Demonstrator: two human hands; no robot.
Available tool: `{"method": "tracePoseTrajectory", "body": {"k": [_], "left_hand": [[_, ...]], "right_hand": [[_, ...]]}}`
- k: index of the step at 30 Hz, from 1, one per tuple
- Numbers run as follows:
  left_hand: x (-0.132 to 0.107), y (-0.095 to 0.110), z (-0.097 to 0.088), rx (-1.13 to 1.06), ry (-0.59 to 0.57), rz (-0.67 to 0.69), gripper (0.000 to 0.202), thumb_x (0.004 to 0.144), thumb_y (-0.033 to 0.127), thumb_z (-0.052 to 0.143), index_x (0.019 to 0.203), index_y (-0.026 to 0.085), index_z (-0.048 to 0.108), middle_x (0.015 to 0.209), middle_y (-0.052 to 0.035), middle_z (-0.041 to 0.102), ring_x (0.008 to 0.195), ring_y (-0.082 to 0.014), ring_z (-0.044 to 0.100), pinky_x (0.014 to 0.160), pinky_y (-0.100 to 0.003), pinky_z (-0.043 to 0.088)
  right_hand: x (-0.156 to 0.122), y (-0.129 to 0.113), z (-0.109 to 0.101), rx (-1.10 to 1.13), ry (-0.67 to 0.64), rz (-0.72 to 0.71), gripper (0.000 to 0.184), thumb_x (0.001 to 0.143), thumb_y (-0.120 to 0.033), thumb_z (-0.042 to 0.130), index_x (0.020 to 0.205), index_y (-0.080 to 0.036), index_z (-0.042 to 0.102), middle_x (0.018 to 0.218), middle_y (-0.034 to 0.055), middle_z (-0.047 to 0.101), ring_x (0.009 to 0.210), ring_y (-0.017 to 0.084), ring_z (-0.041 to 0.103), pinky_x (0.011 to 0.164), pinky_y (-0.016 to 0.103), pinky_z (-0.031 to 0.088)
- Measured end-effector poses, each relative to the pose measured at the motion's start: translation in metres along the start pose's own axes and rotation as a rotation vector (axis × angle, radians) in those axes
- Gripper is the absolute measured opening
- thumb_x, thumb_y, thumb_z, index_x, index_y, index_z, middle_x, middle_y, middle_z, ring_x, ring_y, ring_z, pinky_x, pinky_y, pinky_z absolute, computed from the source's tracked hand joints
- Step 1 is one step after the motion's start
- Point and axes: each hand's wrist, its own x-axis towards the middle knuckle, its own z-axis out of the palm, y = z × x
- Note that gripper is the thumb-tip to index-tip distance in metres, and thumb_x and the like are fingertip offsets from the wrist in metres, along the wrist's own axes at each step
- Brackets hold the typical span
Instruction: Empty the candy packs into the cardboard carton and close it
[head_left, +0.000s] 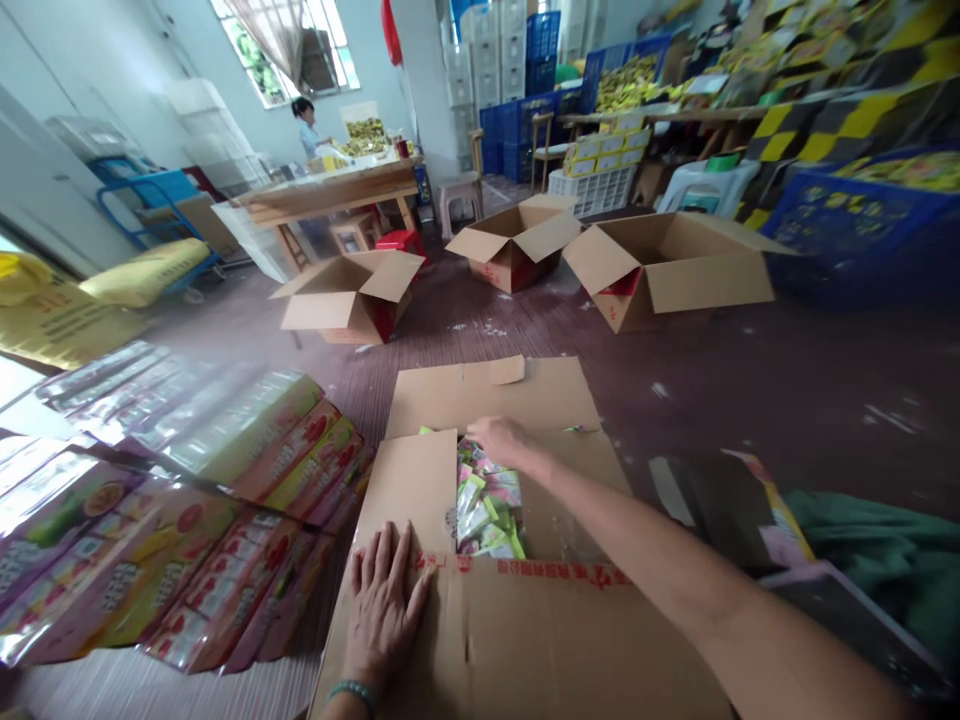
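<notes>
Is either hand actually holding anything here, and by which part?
Nothing is gripped. The left hand lies flat on the cardboard box's left flap; the right hand presses the far flap.

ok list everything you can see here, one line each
carton: 1, brown, red print, in front, flaps partly closed
sachets: many, green and pink, inside the carton gap
wrapped packs: a stack, pink and green, left
open boxes: 3, brown, on the floor beyond
blue crates: several, far back
wooden table: 1, back left, a person beside it
green cloth: 1, right
left hand: flat on the left flap, wristband
right hand: on the far flap edge, over the sachets
</notes>
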Motion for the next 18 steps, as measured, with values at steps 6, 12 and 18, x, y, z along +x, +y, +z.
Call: {"method": "tracePoseTrajectory", "body": {"k": [6,12,18], "left_hand": [[0.001,0.001,-0.001,-0.011,0.024,0.014,0.064,0.103,0.051,0.037,0.159,0.019,0.044,0.166,-0.0147,0.040,0.153,-0.0319,0.036,0.125,-0.058,0.025],[0.003,0.002,-0.004,-0.031,0.021,-0.012,0.064,0.103,0.051,0.038,0.157,0.020,0.047,0.165,-0.0144,0.043,0.152,-0.0319,0.038,0.125,-0.056,0.026],[0.001,0.002,-0.005,-0.015,0.032,0.020,0.064,0.104,0.050,0.036,0.159,0.017,0.043,0.166,-0.0158,0.040,0.153,-0.0320,0.037,0.125,-0.057,0.024]], "right_hand": [[-0.055,0.111,-0.025,-0.022,0.150,0.298,0.043,0.108,-0.026,0.032,0.117,-0.016,0.073,0.120,0.0140,0.074,0.106,0.027,0.068,0.084,0.033,0.047],[-0.075,0.126,0.008,-0.039,0.020,0.173,0.036,0.105,-0.033,0.051,0.095,-0.013,0.079,0.113,0.0164,0.074,0.115,0.029,0.063,0.100,0.036,0.045],[-0.055,0.118,0.011,0.050,0.017,0.281,0.045,0.100,-0.047,0.056,0.075,-0.017,0.076,0.103,0.0201,0.075,0.115,0.034,0.065,0.103,0.042,0.044]]}}
